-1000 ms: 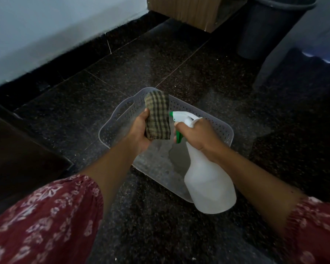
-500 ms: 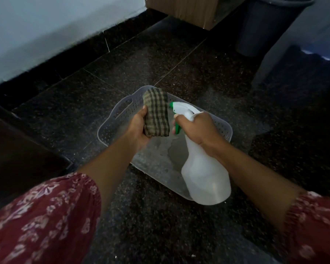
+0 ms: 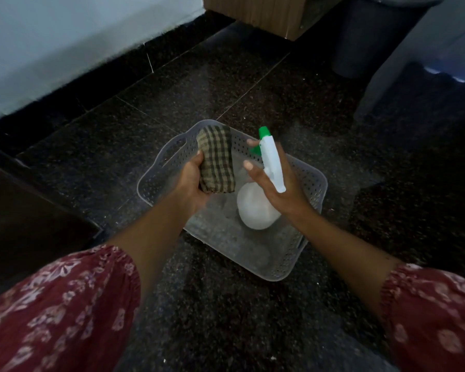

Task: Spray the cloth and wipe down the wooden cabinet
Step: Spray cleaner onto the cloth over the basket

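The spray bottle point(image 3: 263, 189) is seen almost from above: its long axis runs from the round white body, low in the basket point(image 3: 156, 181), up toward the camera, and the white spray head with the green nozzle tip points away from the person, toward the far floor. The bottle is placed directly under the right hand point(image 3: 275, 183). This hand is spread, with the fingers stretched out and the palm side against the spray head; a closed grip is not seen. The checked cloth point(image 3: 216, 159) is folded into a long pad, its long axis also pointing away, and it is grasped firmly by the left hand point(image 3: 191, 183), just beside the right hand. Below both hands the perforated basket stands on the dark floor point(image 3: 226, 84). The wooden cabinet point(image 3: 266, 12) is seen far beyond the hands.
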Demonstrator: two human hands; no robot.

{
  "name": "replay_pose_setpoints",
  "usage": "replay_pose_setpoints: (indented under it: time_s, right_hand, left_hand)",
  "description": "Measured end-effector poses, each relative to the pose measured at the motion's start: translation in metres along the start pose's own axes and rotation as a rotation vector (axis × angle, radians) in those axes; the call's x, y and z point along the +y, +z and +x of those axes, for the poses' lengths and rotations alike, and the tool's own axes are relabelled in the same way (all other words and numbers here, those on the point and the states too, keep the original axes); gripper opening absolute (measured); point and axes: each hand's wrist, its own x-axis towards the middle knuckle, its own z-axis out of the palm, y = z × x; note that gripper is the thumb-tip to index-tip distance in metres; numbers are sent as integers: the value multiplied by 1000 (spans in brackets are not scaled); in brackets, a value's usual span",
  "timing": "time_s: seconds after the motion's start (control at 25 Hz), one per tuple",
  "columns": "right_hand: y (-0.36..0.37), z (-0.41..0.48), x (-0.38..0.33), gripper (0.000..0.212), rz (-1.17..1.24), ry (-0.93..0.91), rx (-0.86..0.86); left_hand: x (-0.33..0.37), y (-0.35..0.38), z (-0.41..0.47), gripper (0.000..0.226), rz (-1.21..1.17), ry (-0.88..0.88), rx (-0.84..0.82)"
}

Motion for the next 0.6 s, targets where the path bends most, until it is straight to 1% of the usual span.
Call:
replay_pose_setpoints:
  time_s: [0.08,0.16,0.24,0.28,0.36,0.44,0.48,0.52,0.6]
  right_hand:
    - [0,-2,8,49,27,40,1]
    - [-1,-1,13,62,-5,75,-7]
    - [-6,0,16,81,-51,144,-63]
    - [-9,0,16,87,-86,163,-105]
    - [-21,-4,15,93,-153,154,-195]
    - [-38,-9,10,93,-190,152,-254]
    - [-43,-13,1,88,-216,145,-224]
    - [-46,-16,-12,80,-274,117,-132]
    - [-48,-18,-42,68,-467,10,177]
  left_hand:
    - [0,0,-2,45,2,-9,-3]
    - [0,0,-4,44,17,-25,4]
    - [0,0,-8,44,22,-30,12]
    - [1,0,-10,44,16,-32,15]
    - [3,2,-20,44,2,-38,17]
    - [8,4,-31,44,-9,-36,12]
    - [10,5,-38,44,-14,-28,6]
    - [14,6,-48,43,-18,-16,-2]
    - [21,12,-67,43,-27,-2,-11]
